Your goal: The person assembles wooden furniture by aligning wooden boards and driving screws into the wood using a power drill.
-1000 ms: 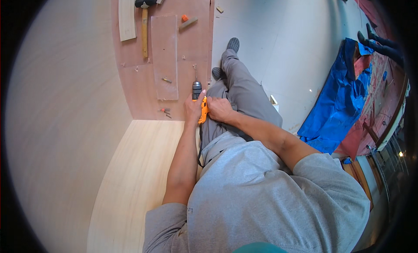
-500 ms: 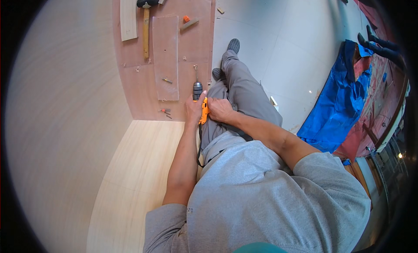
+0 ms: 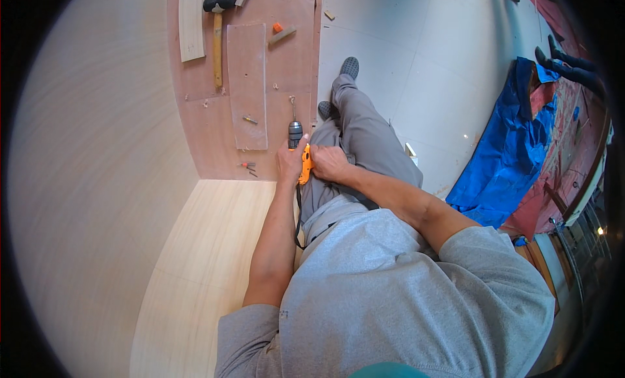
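A cordless drill point(image 3: 305, 167) with an orange body and dark chuck lies across my lap, its long bit pointing away from me over the reddish plywood board point(image 3: 290, 66). My left hand point(image 3: 290, 161) is wrapped round the drill's left side, just behind the chuck, with the thumb along its top. From the right, my right hand point(image 3: 331, 163) is closed against the orange body, its fingers curled and partly hidden. A black strap hangs from the drill's near end. Left of the bit, a small metal bit or fastener point(image 3: 250, 119) rests on a thin plywood strip point(image 3: 247, 72).
A mallet point(image 3: 218, 46) with black head and wooden handle lies far left, beside a pale wood strip point(image 3: 191, 23). Small red-tipped pieces point(image 3: 247, 165) sit near the board's front edge. A pale panel point(image 3: 97, 150) rises at left. Blue sheeting point(image 3: 498, 157) and another person's dark legs point(image 3: 573, 75) are at right.
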Tool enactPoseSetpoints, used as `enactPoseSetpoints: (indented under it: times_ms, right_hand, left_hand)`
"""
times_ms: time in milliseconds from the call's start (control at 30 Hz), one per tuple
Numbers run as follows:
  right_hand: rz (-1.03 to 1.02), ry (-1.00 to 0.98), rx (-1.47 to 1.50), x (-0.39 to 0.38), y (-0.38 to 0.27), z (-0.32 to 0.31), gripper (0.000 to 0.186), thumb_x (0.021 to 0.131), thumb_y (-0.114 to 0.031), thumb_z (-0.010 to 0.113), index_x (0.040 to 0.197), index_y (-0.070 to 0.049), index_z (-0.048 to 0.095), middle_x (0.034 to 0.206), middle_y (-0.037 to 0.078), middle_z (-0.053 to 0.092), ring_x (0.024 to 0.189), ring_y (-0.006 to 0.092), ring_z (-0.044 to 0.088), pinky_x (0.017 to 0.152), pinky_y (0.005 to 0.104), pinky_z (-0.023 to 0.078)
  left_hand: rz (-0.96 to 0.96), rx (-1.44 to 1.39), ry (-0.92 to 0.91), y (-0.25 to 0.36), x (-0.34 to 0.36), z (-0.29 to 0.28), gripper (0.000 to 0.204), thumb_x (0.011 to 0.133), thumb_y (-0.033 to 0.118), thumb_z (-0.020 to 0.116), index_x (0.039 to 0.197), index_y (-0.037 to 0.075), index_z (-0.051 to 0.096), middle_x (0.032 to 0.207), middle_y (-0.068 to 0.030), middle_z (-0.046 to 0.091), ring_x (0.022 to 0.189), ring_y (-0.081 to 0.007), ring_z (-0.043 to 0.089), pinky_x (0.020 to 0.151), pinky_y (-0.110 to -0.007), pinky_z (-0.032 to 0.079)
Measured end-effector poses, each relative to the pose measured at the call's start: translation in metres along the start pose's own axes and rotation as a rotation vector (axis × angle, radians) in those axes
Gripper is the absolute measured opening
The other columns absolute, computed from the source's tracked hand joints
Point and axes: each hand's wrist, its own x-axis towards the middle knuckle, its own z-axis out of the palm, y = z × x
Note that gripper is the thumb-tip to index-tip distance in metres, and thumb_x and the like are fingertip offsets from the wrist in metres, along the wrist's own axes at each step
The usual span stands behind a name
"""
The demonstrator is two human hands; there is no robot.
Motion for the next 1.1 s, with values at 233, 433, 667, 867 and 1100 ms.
enactPoseSetpoints:
  times_ms: [233, 433, 667, 867, 1100]
  right_hand:
    - [0.011, -0.007, -0.018, 0.000, -0.002, -0.002, 0.034, 0.083, -0.020, 0.077, 0.105, 0.002, 0.062, 0.094, 0.024, 0.076, 0.082, 0.0432, 0.077, 0.071, 0.0539, 0.062]
    - [-0.007, -0.004, -0.017, 0.000, 0.002, 0.000, 0.037, 0.083, -0.021, 0.077, 0.106, 0.003, 0.062, 0.094, 0.025, 0.076, 0.083, 0.0434, 0.077, 0.072, 0.0543, 0.062]
    - [0.032, -0.048, 0.008, 0.002, -0.003, -0.011, 0.040, 0.083, -0.022, 0.078, 0.110, 0.003, 0.061, 0.099, 0.025, 0.075, 0.087, 0.0439, 0.077, 0.074, 0.0548, 0.062]
    - [0.025, -0.079, 0.005, 0.001, -0.006, -0.021, 0.041, 0.084, -0.021, 0.078, 0.112, 0.003, 0.060, 0.102, 0.026, 0.075, 0.090, 0.0442, 0.077, 0.075, 0.0542, 0.062]
    - [0.040, -0.083, -0.034, -0.013, -0.005, -0.020, 0.036, 0.086, -0.014, 0.073, 0.114, 0.004, 0.062, 0.101, 0.023, 0.076, 0.090, 0.0413, 0.078, 0.074, 0.0515, 0.064]
  left_hand:
    - [0.003, -0.017, 0.007, -0.002, 0.001, 0.001, 0.056, 0.093, 0.053, 0.083, 0.094, -0.002, 0.075, 0.078, -0.0156, 0.071, 0.074, -0.0248, 0.068, 0.073, -0.044, 0.054]
    - [-0.007, 0.008, 0.004, 0.002, 0.002, 0.001, 0.057, 0.093, 0.053, 0.083, 0.093, -0.003, 0.074, 0.079, -0.0165, 0.072, 0.074, -0.0263, 0.068, 0.073, -0.045, 0.053]
    - [-0.008, -0.023, -0.007, 0.002, 0.001, 0.002, 0.058, 0.094, 0.055, 0.082, 0.095, -0.003, 0.076, 0.080, -0.0180, 0.073, 0.076, -0.0280, 0.069, 0.075, -0.046, 0.054]
    - [-0.030, 0.051, -0.014, 0.007, 0.002, -0.002, 0.066, 0.095, 0.064, 0.075, 0.097, -0.002, 0.078, 0.086, -0.0223, 0.075, 0.083, -0.0343, 0.074, 0.079, -0.049, 0.055]
    - [0.008, 0.541, 0.018, 0.082, 0.040, -0.013, 0.091, 0.099, 0.084, 0.047, 0.110, 0.000, 0.082, 0.113, -0.0313, 0.076, 0.110, -0.0518, 0.072, 0.098, -0.058, 0.054]
